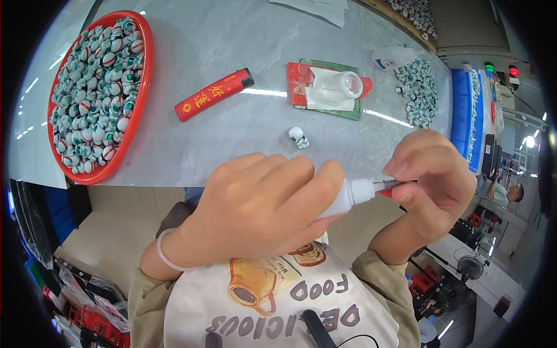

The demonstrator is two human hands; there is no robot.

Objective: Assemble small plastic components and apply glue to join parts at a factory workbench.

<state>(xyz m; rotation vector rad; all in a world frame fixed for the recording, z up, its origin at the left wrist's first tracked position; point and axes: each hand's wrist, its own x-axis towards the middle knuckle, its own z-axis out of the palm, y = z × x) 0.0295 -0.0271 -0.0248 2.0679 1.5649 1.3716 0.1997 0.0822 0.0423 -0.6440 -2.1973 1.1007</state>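
Note:
My left hand (264, 200) is wrapped round a white squeeze bottle (354, 193), held on its side with the nozzle toward the right. My right hand (429, 182) pinches a thin dark piece (390, 185) at the nozzle's tip between thumb and finger. A bit of red shows just under those fingertips; its kind is hidden. Beyond the bottle, a small white figurine (299, 137) with dark markings lies alone on the grey table (232, 145). Most of the bottle's body is covered by my left fingers.
At left stands a red oval basket (149, 58) full of white, green and red figurines. A red cylinder (214, 94), a green pad (328, 112) bearing a clear round container (351, 84), a pile of figurines (418, 93), a white bottle (394, 57) and a blue bin (461, 116) lie beyond my hands.

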